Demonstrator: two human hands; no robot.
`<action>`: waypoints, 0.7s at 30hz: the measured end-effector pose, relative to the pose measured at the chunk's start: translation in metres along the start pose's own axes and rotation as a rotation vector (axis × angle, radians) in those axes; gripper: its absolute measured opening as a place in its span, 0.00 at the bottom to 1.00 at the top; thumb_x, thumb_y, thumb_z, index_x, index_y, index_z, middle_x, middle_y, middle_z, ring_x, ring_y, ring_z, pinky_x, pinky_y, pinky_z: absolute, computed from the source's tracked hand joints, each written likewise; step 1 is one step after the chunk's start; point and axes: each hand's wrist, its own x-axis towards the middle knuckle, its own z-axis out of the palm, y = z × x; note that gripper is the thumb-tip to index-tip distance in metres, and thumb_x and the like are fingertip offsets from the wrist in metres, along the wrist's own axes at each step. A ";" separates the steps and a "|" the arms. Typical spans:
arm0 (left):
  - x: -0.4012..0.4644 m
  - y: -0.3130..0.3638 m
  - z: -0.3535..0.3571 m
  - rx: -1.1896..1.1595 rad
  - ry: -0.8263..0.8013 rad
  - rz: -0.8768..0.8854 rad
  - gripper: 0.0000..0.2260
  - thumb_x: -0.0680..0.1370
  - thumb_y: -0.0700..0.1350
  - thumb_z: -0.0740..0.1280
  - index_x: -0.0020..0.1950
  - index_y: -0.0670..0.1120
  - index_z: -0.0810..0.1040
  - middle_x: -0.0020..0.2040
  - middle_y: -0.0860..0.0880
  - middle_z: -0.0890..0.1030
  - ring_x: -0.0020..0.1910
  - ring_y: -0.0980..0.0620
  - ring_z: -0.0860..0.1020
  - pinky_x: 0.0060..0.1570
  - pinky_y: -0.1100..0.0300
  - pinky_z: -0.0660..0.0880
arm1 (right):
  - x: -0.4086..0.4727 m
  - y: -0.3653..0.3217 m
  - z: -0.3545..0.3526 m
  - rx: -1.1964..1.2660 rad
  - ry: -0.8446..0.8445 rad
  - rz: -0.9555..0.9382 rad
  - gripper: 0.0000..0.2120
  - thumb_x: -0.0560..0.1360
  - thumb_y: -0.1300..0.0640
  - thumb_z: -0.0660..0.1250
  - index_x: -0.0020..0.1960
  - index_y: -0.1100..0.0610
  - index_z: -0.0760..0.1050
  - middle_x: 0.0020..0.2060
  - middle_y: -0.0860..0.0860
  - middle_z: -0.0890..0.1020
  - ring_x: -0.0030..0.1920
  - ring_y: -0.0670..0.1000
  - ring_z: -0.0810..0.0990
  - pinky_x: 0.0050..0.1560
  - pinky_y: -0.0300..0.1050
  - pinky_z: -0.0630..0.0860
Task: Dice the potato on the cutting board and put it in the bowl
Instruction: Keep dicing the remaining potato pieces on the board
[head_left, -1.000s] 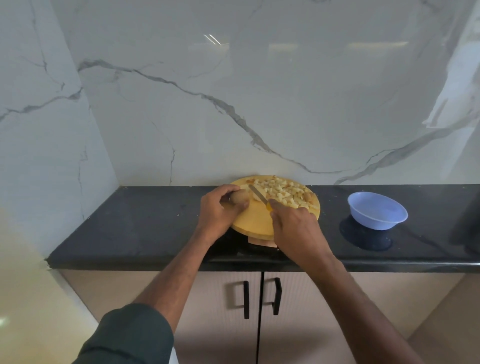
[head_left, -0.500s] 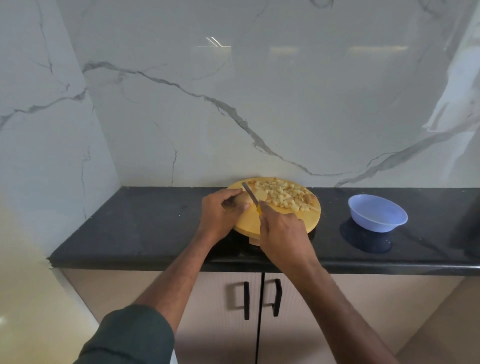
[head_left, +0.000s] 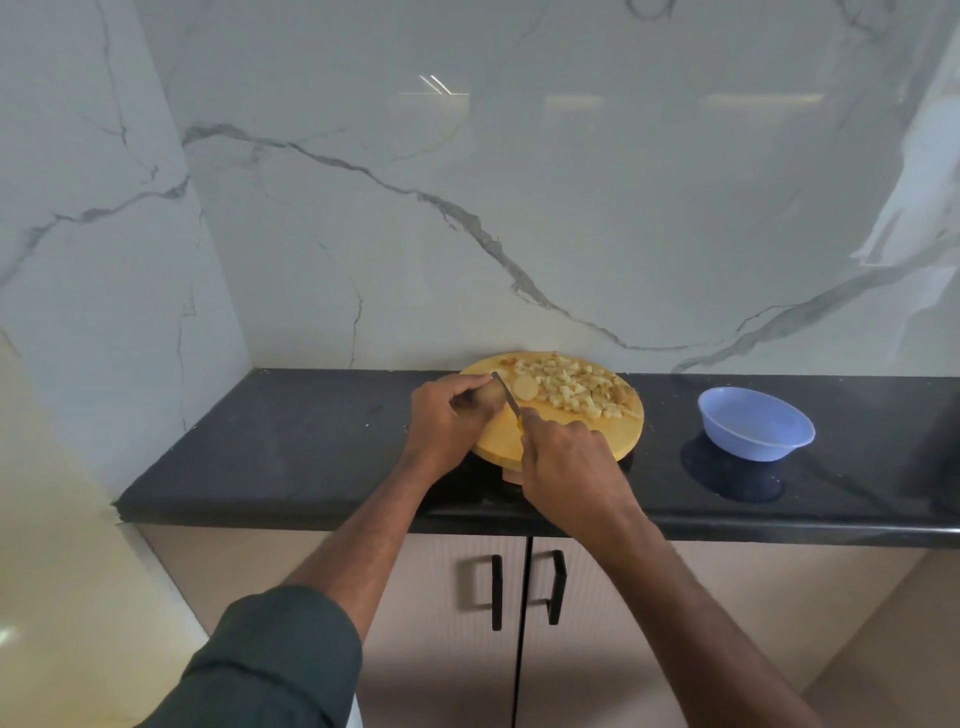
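Note:
A round yellow cutting board (head_left: 571, 436) lies on the black counter against the wall. Several pale potato dice (head_left: 574, 392) are heaped on its far right half. My left hand (head_left: 449, 413) grips the uncut potato piece (head_left: 491, 397) at the board's left edge. My right hand (head_left: 566, 460) grips a knife (head_left: 511, 402) by its yellow handle, the blade standing against the potato's cut face. A fresh round slice (head_left: 524, 387) lies just right of the blade. The light blue bowl (head_left: 756, 423) sits to the right of the board with nothing visible inside.
The black counter (head_left: 291, 441) ends at a side wall on the left and runs out of view on the right. Marble wall stands close behind the board. Cabinet doors with two black handles (head_left: 524, 590) sit below the counter edge.
The knife moved left from the diced pile to the potato in my left hand, and a round slice now lies beside the blade. My left hand stayed on the potato.

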 end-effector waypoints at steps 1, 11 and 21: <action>0.000 0.000 0.000 0.004 -0.001 0.004 0.17 0.71 0.41 0.79 0.59 0.43 0.84 0.53 0.51 0.85 0.51 0.60 0.82 0.50 0.68 0.78 | -0.001 -0.001 -0.002 -0.029 -0.020 -0.010 0.21 0.84 0.55 0.55 0.75 0.56 0.67 0.45 0.53 0.82 0.43 0.54 0.76 0.46 0.52 0.72; -0.001 0.001 0.000 0.032 -0.031 -0.029 0.17 0.74 0.44 0.76 0.62 0.45 0.83 0.55 0.53 0.84 0.52 0.60 0.81 0.50 0.69 0.77 | -0.004 0.000 -0.009 -0.090 -0.115 -0.020 0.20 0.83 0.56 0.56 0.75 0.54 0.66 0.49 0.54 0.81 0.47 0.55 0.78 0.50 0.52 0.75; 0.004 -0.004 -0.002 0.031 0.005 -0.048 0.17 0.76 0.40 0.74 0.65 0.44 0.80 0.59 0.50 0.81 0.58 0.54 0.79 0.58 0.61 0.77 | -0.007 0.007 -0.015 -0.136 -0.094 -0.027 0.22 0.84 0.57 0.55 0.78 0.55 0.63 0.50 0.56 0.82 0.47 0.57 0.78 0.47 0.52 0.72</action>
